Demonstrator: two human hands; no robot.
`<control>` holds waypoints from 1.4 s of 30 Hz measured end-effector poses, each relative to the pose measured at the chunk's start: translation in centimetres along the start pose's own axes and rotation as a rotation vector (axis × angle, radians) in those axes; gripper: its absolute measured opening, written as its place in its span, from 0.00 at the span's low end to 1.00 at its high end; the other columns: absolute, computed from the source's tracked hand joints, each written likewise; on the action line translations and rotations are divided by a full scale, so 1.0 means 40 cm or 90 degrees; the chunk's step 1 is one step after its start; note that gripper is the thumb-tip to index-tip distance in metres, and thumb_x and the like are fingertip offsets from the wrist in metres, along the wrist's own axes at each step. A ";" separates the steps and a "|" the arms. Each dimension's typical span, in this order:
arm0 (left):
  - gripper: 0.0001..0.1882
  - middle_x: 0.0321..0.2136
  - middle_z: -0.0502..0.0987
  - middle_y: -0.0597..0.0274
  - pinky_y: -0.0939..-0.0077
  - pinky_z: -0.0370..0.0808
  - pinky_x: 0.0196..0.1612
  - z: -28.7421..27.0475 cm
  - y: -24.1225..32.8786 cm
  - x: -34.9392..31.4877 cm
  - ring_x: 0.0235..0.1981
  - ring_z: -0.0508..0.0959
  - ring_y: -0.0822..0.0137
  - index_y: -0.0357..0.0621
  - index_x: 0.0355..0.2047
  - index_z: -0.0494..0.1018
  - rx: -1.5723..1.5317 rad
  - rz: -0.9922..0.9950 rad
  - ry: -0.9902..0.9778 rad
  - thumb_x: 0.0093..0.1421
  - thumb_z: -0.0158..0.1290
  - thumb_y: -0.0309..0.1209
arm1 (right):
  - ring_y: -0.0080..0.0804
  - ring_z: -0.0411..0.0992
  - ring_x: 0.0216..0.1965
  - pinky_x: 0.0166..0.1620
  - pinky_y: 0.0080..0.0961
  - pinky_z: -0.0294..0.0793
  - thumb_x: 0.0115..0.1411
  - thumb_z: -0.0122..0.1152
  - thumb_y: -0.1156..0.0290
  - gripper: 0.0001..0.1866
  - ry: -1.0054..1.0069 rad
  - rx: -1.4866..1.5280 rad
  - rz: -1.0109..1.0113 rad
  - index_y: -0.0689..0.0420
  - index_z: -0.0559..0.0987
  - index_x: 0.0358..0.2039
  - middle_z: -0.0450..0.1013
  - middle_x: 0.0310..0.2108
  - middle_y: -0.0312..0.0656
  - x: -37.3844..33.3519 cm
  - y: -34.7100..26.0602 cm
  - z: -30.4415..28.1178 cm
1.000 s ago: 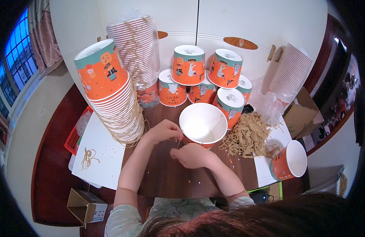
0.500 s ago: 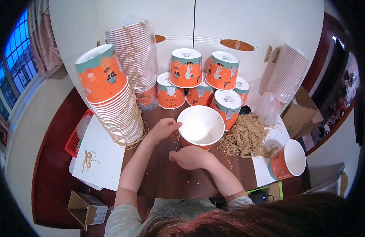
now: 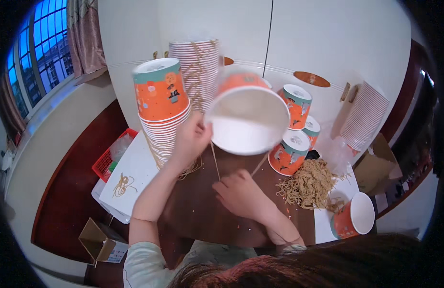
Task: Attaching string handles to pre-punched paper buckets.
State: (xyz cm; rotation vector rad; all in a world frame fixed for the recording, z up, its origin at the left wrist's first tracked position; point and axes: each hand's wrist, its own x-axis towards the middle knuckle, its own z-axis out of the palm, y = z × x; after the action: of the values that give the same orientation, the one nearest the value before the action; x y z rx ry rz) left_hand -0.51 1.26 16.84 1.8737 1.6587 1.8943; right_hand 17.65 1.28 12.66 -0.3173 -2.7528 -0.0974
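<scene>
An orange paper bucket point(image 3: 250, 137) with a white inside is tilted above the brown tabletop, its wide mouth facing me. My left hand point(image 3: 192, 137) is closed at the left side of its rim, the fingertips partly hidden. A tan cord point(image 3: 215, 161) runs down from that side, and another length slants from the bucket's right side. Both lengths lead down to my right hand point(image 3: 241, 194), which is closed below the bucket with the cord pulled taut. The bucket looks slightly blurred.
On the left rises a tall stack of buckets point(image 3: 162, 96) strung with cord; another stack point(image 3: 202, 62) is behind it. Upturned buckets point(image 3: 288, 151) and a heap of loose cord point(image 3: 313, 185) lie to the right. One bucket point(image 3: 349, 218) sits near the right edge.
The bucket has come up off the table and tipped its mouth toward me. My left hand rose with it. The cord now stretches down to my right hand. The whole view has shifted.
</scene>
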 end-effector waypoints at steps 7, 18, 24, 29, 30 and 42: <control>0.07 0.23 0.68 0.59 0.68 0.67 0.21 -0.289 -0.020 0.201 0.20 0.70 0.58 0.42 0.24 0.65 0.511 0.375 0.363 0.43 0.51 0.24 | 0.37 0.65 0.38 0.53 0.41 0.57 0.41 0.54 0.74 0.08 0.395 -0.106 -0.159 0.59 0.70 0.25 0.63 0.27 0.42 0.263 0.032 -0.056; 0.11 0.31 0.67 0.56 0.65 0.72 0.24 -0.375 -0.228 0.204 0.26 0.73 0.55 0.42 0.34 0.63 0.763 0.196 0.154 0.49 0.47 0.26 | 0.36 0.66 0.38 0.53 0.42 0.54 0.42 0.51 0.74 0.06 0.326 -0.067 -0.119 0.59 0.72 0.24 0.66 0.26 0.41 0.421 0.065 0.064; 0.13 0.33 0.67 0.54 0.64 0.71 0.31 -0.369 -0.226 0.132 0.31 0.72 0.52 0.40 0.35 0.64 0.529 0.137 0.123 0.47 0.49 0.27 | 0.38 0.64 0.43 0.54 0.42 0.54 0.41 0.53 0.74 0.09 0.235 -0.023 -0.113 0.60 0.70 0.27 0.66 0.33 0.43 0.351 0.087 0.151; 0.22 0.44 0.65 0.46 0.69 0.70 0.41 -0.354 -0.232 0.135 0.41 0.72 0.56 0.35 0.44 0.60 0.239 -0.097 0.125 0.49 0.51 0.31 | 0.40 0.61 0.46 0.53 0.41 0.54 0.40 0.53 0.74 0.10 0.225 -0.011 -0.131 0.59 0.71 0.27 0.65 0.36 0.44 0.335 0.072 0.214; 0.29 0.48 0.61 0.42 0.69 0.67 0.45 -0.328 -0.224 0.137 0.45 0.69 0.56 0.33 0.49 0.54 0.181 -0.121 0.168 0.49 0.52 0.32 | 0.40 0.61 0.46 0.53 0.41 0.54 0.40 0.53 0.74 0.10 0.225 -0.013 -0.129 0.59 0.71 0.27 0.65 0.36 0.44 0.333 0.067 0.232; 0.58 0.53 0.53 0.41 0.65 0.57 0.55 -0.234 -0.241 0.110 0.54 0.58 0.51 0.33 0.57 0.38 0.205 -0.037 0.188 0.33 0.65 0.36 | 0.44 0.60 0.48 0.52 0.39 0.58 0.39 0.53 0.77 0.15 0.228 0.162 -0.184 0.61 0.71 0.33 0.64 0.43 0.48 0.307 0.074 0.203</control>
State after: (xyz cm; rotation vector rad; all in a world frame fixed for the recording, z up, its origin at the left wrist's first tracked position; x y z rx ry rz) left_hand -14.59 2.33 16.38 1.6730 2.1995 2.0671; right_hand 4.34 7.59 9.68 0.1539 -2.3988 0.1122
